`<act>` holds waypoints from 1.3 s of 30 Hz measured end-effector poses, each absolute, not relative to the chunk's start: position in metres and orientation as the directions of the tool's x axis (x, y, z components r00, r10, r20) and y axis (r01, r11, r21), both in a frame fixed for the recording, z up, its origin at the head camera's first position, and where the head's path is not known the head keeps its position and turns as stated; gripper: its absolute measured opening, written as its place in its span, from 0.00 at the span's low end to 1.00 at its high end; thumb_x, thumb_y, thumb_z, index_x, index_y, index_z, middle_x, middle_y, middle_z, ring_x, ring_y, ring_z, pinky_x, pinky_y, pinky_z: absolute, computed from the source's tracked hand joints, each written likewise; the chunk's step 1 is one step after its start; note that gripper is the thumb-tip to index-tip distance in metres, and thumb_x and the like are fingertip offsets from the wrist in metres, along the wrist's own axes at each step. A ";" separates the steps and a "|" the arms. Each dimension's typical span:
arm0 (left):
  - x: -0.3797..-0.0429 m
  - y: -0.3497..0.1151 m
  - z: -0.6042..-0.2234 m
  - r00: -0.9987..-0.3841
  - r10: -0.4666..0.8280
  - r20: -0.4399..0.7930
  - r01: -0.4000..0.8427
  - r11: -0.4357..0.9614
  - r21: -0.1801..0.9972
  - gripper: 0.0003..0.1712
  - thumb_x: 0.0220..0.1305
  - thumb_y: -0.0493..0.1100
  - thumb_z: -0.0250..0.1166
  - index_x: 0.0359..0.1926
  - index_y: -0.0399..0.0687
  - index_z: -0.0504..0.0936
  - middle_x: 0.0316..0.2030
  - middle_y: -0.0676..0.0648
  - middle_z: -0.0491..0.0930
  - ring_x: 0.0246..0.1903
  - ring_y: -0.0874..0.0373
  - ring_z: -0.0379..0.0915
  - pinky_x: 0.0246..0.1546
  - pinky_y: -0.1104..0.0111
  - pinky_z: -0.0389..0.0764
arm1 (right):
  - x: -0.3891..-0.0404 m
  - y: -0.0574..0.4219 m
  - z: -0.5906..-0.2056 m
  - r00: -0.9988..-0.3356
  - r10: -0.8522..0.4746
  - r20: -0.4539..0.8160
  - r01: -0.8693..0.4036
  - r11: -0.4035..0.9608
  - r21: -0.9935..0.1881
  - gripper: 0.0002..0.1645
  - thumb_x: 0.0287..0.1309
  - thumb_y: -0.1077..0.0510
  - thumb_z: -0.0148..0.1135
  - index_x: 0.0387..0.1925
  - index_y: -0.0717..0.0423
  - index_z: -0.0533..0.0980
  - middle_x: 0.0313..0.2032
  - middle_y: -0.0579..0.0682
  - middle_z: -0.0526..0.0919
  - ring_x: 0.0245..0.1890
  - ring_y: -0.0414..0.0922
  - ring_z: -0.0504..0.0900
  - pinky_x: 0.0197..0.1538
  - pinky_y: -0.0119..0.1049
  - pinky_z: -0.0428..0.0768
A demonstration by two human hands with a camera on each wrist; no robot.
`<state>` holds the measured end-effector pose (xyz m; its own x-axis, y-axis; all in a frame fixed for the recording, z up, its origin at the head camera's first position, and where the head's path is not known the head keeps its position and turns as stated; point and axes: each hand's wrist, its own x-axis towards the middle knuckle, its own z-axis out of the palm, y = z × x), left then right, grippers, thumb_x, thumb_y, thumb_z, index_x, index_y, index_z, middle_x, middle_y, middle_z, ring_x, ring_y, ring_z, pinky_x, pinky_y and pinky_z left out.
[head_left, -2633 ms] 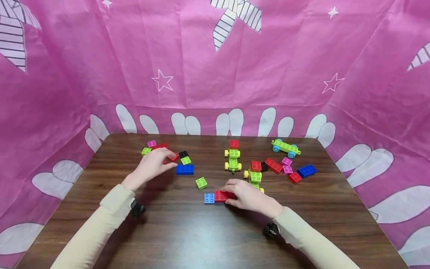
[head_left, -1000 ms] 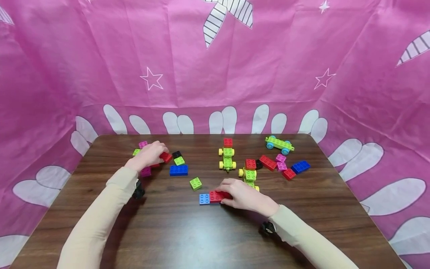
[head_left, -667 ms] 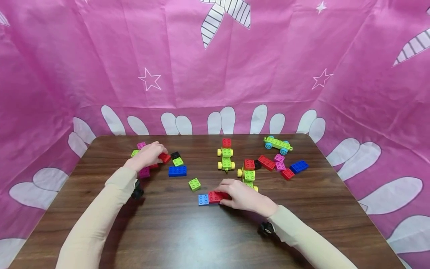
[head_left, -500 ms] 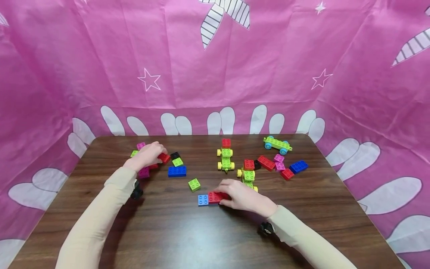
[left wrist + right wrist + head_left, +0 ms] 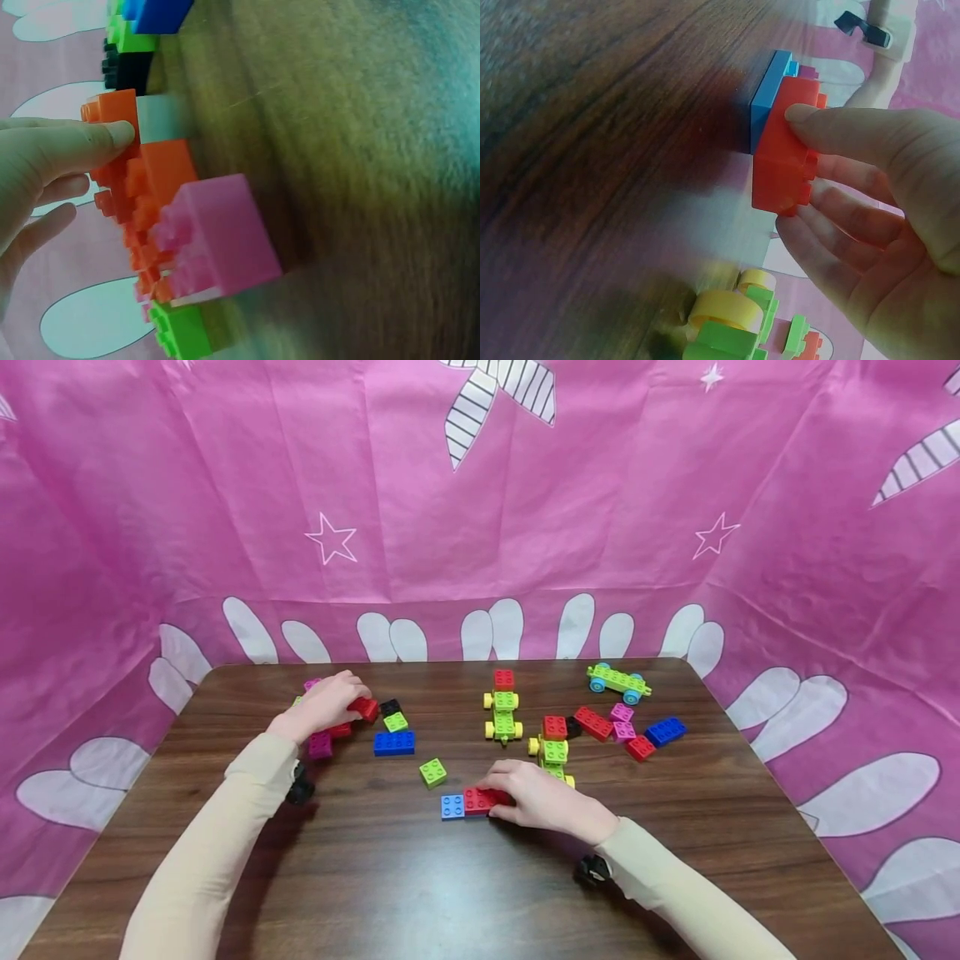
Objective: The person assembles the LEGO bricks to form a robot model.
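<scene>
My left hand point(image 5: 333, 697) pinches a red building brick point(image 5: 366, 708) in the cluster at the table's left. In the left wrist view, the thumb presses that red brick point(image 5: 120, 109), and a pale gap shows under its end. A magenta brick point(image 5: 320, 745) and another red brick point(image 5: 341, 729) lie beside that hand. Nearer the front, my right hand point(image 5: 543, 797) grips a red brick point(image 5: 477, 801) that sits on a light blue brick point(image 5: 452, 807). The right wrist view shows thumb and fingers on opposite sides of this red brick point(image 5: 780, 157).
A lime brick point(image 5: 432, 772) and a blue brick point(image 5: 394, 743) lie between the hands. Two lime cars with yellow wheels point(image 5: 503, 724) point(image 5: 554, 752) stand at centre and right. Further right are a lime chassis with blue wheels point(image 5: 617, 683) and a blue brick point(image 5: 666, 732).
My left hand has moved from above the bricks to the red brick, taken hold of it and shifted slightly up. The right hand keeps its grip. The head view has swung a little.
</scene>
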<state>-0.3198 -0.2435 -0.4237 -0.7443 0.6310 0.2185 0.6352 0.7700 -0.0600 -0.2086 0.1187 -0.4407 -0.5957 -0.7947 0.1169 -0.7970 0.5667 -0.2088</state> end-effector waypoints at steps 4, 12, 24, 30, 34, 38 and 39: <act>-0.315 -0.247 -0.416 -0.752 0.610 0.250 0.621 0.783 -0.043 0.18 0.43 0.39 0.76 0.38 0.39 0.83 0.34 0.44 0.83 0.39 0.50 0.74 0.42 0.60 0.79 | -0.208 0.118 -0.440 -0.599 -0.793 0.112 -0.794 0.569 -0.216 0.21 0.53 0.50 0.67 0.49 0.49 0.79 0.41 0.42 0.82 0.40 0.34 0.78 0.47 0.27 0.80; -0.301 -0.251 -0.398 -0.764 0.578 0.285 0.607 0.794 0.017 0.22 0.42 0.40 0.76 0.40 0.38 0.82 0.35 0.42 0.81 0.37 0.49 0.74 0.42 0.57 0.80 | -0.209 0.119 -0.441 -0.598 -0.793 0.115 -0.795 0.567 -0.216 0.22 0.51 0.50 0.68 0.49 0.49 0.79 0.41 0.42 0.82 0.39 0.34 0.78 0.45 0.26 0.80; -0.281 -0.237 -0.387 -0.731 0.617 0.292 0.654 0.755 0.042 0.19 0.46 0.42 0.74 0.40 0.39 0.81 0.34 0.44 0.79 0.35 0.53 0.74 0.39 0.61 0.80 | -0.209 0.119 -0.441 -0.595 -0.796 0.112 -0.796 0.564 -0.220 0.22 0.51 0.50 0.68 0.49 0.49 0.79 0.41 0.42 0.82 0.39 0.34 0.78 0.46 0.27 0.80; -0.268 -0.224 -0.385 -0.686 0.665 0.295 0.701 0.712 0.025 0.21 0.44 0.44 0.75 0.41 0.40 0.82 0.34 0.46 0.79 0.36 0.56 0.73 0.39 0.64 0.80 | -0.208 0.118 -0.440 -0.589 -0.800 0.117 -0.801 0.557 -0.221 0.21 0.52 0.51 0.67 0.49 0.50 0.79 0.41 0.43 0.82 0.41 0.35 0.79 0.48 0.28 0.80; -0.257 -0.214 -0.385 -0.677 0.676 0.289 0.715 0.698 0.044 0.21 0.45 0.43 0.75 0.41 0.41 0.82 0.35 0.47 0.79 0.36 0.57 0.73 0.39 0.65 0.80 | -0.208 0.118 -0.440 -0.589 -0.799 0.120 -0.801 0.558 -0.220 0.21 0.52 0.51 0.68 0.49 0.50 0.79 0.41 0.43 0.82 0.41 0.35 0.79 0.48 0.28 0.80; -0.247 -0.207 -0.387 -0.667 0.690 0.282 0.727 0.685 0.045 0.22 0.44 0.44 0.75 0.42 0.42 0.81 0.34 0.48 0.78 0.34 0.59 0.73 0.39 0.67 0.80 | -0.207 0.118 -0.439 -0.594 -0.797 0.113 -0.796 0.562 -0.223 0.21 0.52 0.51 0.68 0.49 0.50 0.79 0.41 0.43 0.82 0.41 0.35 0.79 0.48 0.29 0.80; -0.245 -0.205 -0.387 -0.664 0.692 0.282 0.729 0.683 0.040 0.22 0.44 0.44 0.75 0.42 0.42 0.81 0.34 0.48 0.77 0.34 0.59 0.73 0.39 0.68 0.81 | -0.207 0.118 -0.439 -0.594 -0.797 0.111 -0.796 0.562 -0.224 0.21 0.52 0.51 0.68 0.49 0.50 0.79 0.41 0.43 0.82 0.41 0.35 0.79 0.48 0.29 0.80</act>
<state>-0.2455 -0.2050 -0.3874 -0.6642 0.6922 0.2824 0.7290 0.6833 0.0397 -0.2071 0.1182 -0.4389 -0.5942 -0.7966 0.1113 -0.7959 0.5625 -0.2240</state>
